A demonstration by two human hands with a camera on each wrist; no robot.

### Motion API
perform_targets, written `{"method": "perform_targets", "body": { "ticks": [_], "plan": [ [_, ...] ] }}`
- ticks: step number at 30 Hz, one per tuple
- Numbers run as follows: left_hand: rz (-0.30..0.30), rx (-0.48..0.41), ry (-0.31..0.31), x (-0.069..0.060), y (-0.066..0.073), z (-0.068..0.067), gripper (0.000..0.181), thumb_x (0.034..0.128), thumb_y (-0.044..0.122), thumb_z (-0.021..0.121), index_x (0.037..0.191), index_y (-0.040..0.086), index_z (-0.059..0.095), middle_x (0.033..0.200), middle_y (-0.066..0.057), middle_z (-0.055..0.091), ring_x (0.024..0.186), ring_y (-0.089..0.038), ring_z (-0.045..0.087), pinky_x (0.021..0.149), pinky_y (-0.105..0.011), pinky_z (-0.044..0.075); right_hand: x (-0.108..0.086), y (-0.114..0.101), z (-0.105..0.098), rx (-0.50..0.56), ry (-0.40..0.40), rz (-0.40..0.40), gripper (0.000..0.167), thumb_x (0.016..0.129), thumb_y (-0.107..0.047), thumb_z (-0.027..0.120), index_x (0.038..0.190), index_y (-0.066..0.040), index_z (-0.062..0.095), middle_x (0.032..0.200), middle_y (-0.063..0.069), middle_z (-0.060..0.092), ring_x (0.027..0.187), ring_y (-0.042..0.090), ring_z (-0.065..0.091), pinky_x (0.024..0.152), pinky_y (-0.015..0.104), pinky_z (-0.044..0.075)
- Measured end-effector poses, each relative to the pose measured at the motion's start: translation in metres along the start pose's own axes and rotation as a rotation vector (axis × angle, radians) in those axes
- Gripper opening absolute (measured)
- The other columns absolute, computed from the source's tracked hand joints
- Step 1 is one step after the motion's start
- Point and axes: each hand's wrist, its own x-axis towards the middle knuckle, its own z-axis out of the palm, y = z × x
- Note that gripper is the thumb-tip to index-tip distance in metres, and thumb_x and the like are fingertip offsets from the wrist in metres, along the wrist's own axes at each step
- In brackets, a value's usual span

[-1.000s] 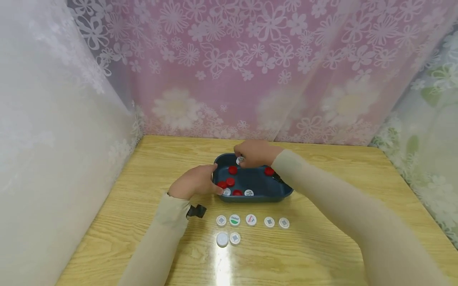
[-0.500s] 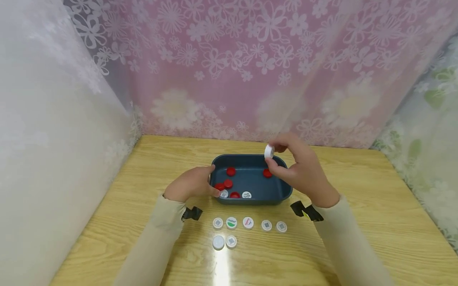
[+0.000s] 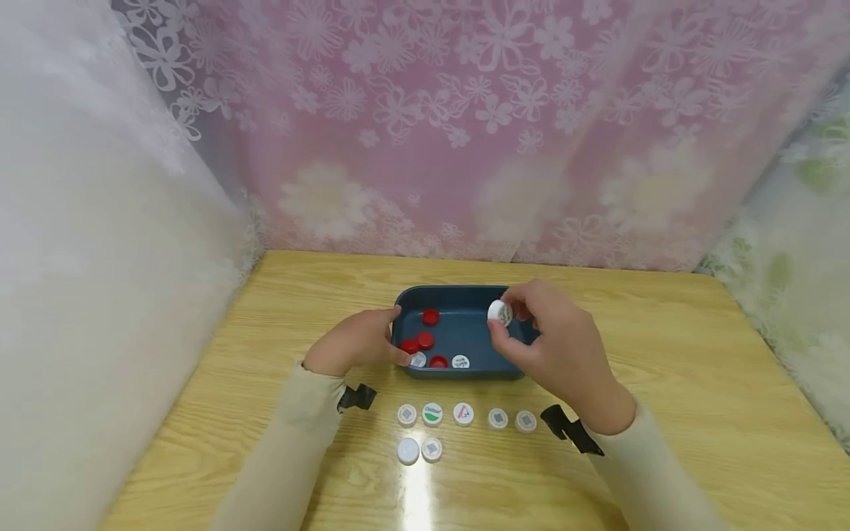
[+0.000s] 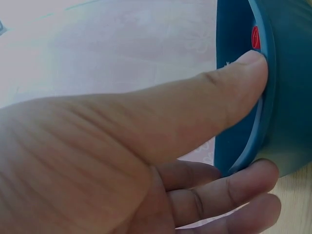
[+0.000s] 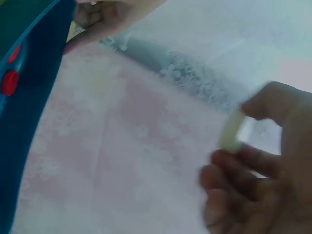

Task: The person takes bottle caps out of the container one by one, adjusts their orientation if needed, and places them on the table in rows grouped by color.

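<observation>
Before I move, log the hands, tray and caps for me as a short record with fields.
Left hand: holds the blue tray at its left end
Right hand: pinches a white cap
Red caps: four visible, in the blue tray
White caps in the blue tray: two visible, along the near wall
White caps on the table: seven, five in the farther row, two nearer
Hidden: part of the blue tray, behind the right hand
</observation>
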Motion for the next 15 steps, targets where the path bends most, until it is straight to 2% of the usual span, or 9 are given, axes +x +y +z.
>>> {"method": "perform_targets", "body": {
  "ticks": [4,6,8,12,15],
  "plan": [
    [0.007,0.004,0.004,0.001,0.001,0.004,0.098,0.0833,0.038,0.088,0.162,0.011,0.037,0.128,-0.007,0.066,0.118,-0.023,0.059,0.109,-0.046,0.047,-0.012,-0.019,0.002,-0.127,-0.344,0.087,0.017,0.087,-0.02,0.076,0.09,-0.016,0.06,0.076,-0.007,0.052,0.064,0.008,0.044,0.053,0.026,0.039],
    [0.005,0.012,0.008,0.001,0.0,0.004,0.098,0.0836,0.038,0.088,0.162,0.011,0.036,0.13,-0.007,0.066,0.119,-0.023,0.059,0.109,-0.046,0.047,-0.019,-0.027,0.009,-0.205,-0.512,0.088,0.023,0.086,-0.02,0.079,0.086,-0.016,0.057,0.072,-0.007,0.048,0.06,0.008,0.042,0.05,0.026,0.037],
    [0.009,0.016,0.009,0.001,0.0,0.003,0.098,0.0842,0.038,0.087,0.162,0.011,0.035,0.128,-0.007,0.066,0.115,-0.022,0.06,0.108,-0.045,0.047,-0.025,-0.035,0.02,-0.267,-0.644,0.067,0.027,0.083,-0.022,0.084,0.085,-0.013,0.058,0.069,-0.005,0.049,0.059,0.011,0.045,0.048,0.028,0.039],
    [0.013,0.014,0.0,0.0,0.0,0.001,0.098,0.0852,0.038,0.086,0.163,0.011,0.034,0.118,-0.006,0.067,0.106,-0.021,0.061,0.103,-0.045,0.05,-0.038,-0.051,0.047,-0.329,-0.814,0.025,0.029,0.079,-0.024,0.088,0.089,-0.011,0.064,0.071,-0.002,0.057,0.064,0.016,0.058,0.054,0.035,0.049],
    [0.014,0.009,-0.001,-0.001,0.0,0.001,0.097,0.0854,0.039,0.086,0.163,0.011,0.034,0.118,-0.006,0.067,0.111,-0.022,0.061,0.105,-0.045,0.049,-0.046,-0.06,0.062,-0.349,-0.875,0.012,0.025,0.081,-0.02,0.086,0.09,-0.01,0.065,0.069,0.0,0.059,0.064,0.017,0.061,0.054,0.036,0.05]
  ]
}}
